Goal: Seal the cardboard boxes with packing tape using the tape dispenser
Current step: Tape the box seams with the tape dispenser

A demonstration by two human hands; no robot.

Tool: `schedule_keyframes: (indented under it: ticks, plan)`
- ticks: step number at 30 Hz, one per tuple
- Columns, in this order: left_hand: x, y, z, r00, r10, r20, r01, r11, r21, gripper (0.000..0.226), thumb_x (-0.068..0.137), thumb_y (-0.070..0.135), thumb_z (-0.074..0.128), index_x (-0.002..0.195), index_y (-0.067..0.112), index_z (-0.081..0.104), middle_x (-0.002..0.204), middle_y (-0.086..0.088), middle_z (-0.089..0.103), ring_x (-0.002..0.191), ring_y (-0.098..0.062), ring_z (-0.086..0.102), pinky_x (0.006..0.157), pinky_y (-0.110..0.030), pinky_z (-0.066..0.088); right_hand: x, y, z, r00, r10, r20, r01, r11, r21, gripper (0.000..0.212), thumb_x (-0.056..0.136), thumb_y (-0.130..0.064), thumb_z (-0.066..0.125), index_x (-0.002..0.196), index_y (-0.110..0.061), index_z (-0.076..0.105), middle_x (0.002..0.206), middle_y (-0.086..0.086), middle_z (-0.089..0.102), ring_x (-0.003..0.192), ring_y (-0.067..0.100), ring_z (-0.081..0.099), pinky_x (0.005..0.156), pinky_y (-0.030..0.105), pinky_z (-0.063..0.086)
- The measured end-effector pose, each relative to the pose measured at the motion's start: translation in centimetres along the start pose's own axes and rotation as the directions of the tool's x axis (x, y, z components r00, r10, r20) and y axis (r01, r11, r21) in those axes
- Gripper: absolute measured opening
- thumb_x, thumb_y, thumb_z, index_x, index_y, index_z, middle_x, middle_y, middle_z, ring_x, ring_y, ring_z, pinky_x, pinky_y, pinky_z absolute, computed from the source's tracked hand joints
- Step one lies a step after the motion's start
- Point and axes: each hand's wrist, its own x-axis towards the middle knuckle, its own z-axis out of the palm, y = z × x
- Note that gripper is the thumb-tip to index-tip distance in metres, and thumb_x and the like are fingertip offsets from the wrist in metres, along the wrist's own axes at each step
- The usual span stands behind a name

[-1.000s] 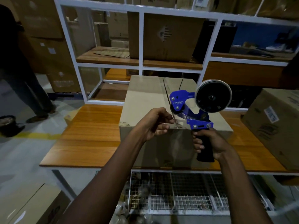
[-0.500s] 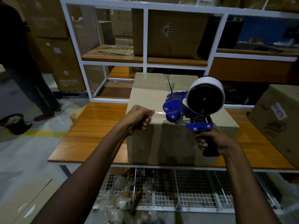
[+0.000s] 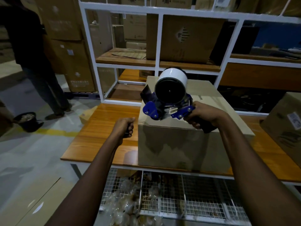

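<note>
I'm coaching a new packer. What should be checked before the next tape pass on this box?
1. Right hand grips the dispenser handle: ok.
2. Roll loaded on the dispenser: ok.
3. Dispenser over the box at its near top edge: ok.
4. Tape end held in left hand: cannot tell; the fingers are curled and no tape shows.
5. Box sits flat on the table: ok.
6. Top seam closed: cannot tell; the dispenser hides it.
</note>
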Motion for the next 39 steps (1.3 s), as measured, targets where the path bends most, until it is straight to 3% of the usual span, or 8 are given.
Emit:
schedule_keyframes:
  ticks: [5,20,28,31,34,36,38,39]
  plan:
    - [0.8,-2.7,-0.5,0.997,-0.061,-0.042,0.057,0.995,-0.087,0.037,0.1,0.026,0.051,0.064,0.02,0.045,0.048,0.005,0.041,0.045,-0.014,0.04,0.048,-0.023,0.033,2.7,-2.0,0.5,0.998,0.069,0.004,-0.067,0.972,-0.227,0.015,0.088,0.003,0.061,0.074,-0.003,0.059,0.056,0.011,0.052,0.046,0.02,0.045,0.048,0.029,0.039]
    - [1.9,-5.8,2.2,0.996,-0.032,-0.084,0.02,0.991,-0.133,0.041,0.098,0.03,0.055,0.061,0.017,0.045,0.053,-0.003,0.038,0.044,-0.014,0.033,0.048,-0.023,0.027,3.9,-0.2,0.5,0.983,0.182,0.023,-0.161,0.913,-0.375,0.012,0.09,0.002,0.059,0.08,-0.004,0.062,0.058,0.006,0.06,0.05,0.015,0.054,0.047,0.024,0.044]
    - [2.9,-6.2,2.0,0.995,0.048,-0.091,-0.049,0.999,-0.002,0.048,0.101,0.037,0.051,0.058,0.019,0.039,0.048,0.001,0.034,0.041,-0.016,0.031,0.052,-0.03,0.029,4.2,0.3,0.6,0.982,0.186,0.04,-0.152,0.893,-0.424,0.017,0.089,0.004,0.06,0.076,-0.007,0.064,0.056,0.004,0.06,0.053,0.018,0.053,0.053,0.028,0.045]
    - [2.5,-7.1,2.0,0.998,-0.037,-0.045,0.041,0.995,0.087,0.059,0.1,0.054,0.043,0.054,0.018,0.037,0.042,0.005,0.033,0.038,-0.015,0.033,0.053,-0.028,0.035,4.4,0.5,0.5,0.98,0.192,0.045,-0.156,0.895,-0.418,0.012,0.087,0.003,0.061,0.08,-0.005,0.064,0.062,0.011,0.058,0.053,0.019,0.053,0.052,0.029,0.045]
    - [2.0,-8.8,2.0,0.989,-0.145,-0.012,0.145,0.986,0.078,0.058,0.099,0.055,0.044,0.058,0.014,0.041,0.05,-0.002,0.04,0.043,-0.019,0.041,0.057,-0.03,0.042,4.5,0.7,0.3,0.98,0.193,0.045,-0.156,0.89,-0.427,0.01,0.087,0.003,0.061,0.081,-0.004,0.065,0.065,0.013,0.058,0.054,0.02,0.053,0.052,0.029,0.045]
    - [1.9,-9.7,2.1,0.993,-0.053,-0.106,0.064,0.993,0.097,0.04,0.1,0.039,0.051,0.069,0.013,0.053,0.066,-0.009,0.057,0.057,-0.024,0.055,0.057,-0.033,0.047,4.5,0.7,0.3,0.979,0.199,0.042,-0.163,0.892,-0.422,0.006,0.088,0.003,0.061,0.086,-0.002,0.065,0.068,0.015,0.058,0.056,0.02,0.054,0.051,0.029,0.046]
    - [1.8,-10.2,1.8,0.935,0.233,-0.267,-0.184,0.963,0.195,0.006,0.093,0.017,0.055,0.092,0.019,0.061,0.092,-0.009,0.065,0.078,-0.027,0.063,0.062,-0.036,0.05,4.5,0.7,0.3,0.977,0.208,0.045,-0.171,0.893,-0.416,0.006,0.088,0.003,0.06,0.089,-0.001,0.064,0.069,0.015,0.058,0.055,0.019,0.054,0.05,0.027,0.046]
    - [1.5,-10.1,1.6,0.887,0.363,-0.286,-0.297,0.921,0.252,0.022,0.087,0.012,0.056,0.107,0.02,0.06,0.106,-0.007,0.064,0.088,-0.025,0.063,0.065,-0.033,0.05,4.5,0.6,0.3,0.977,0.21,0.047,-0.172,0.893,-0.416,0.006,0.089,0.003,0.06,0.089,-0.001,0.063,0.069,0.014,0.058,0.055,0.019,0.054,0.05,0.027,0.046]
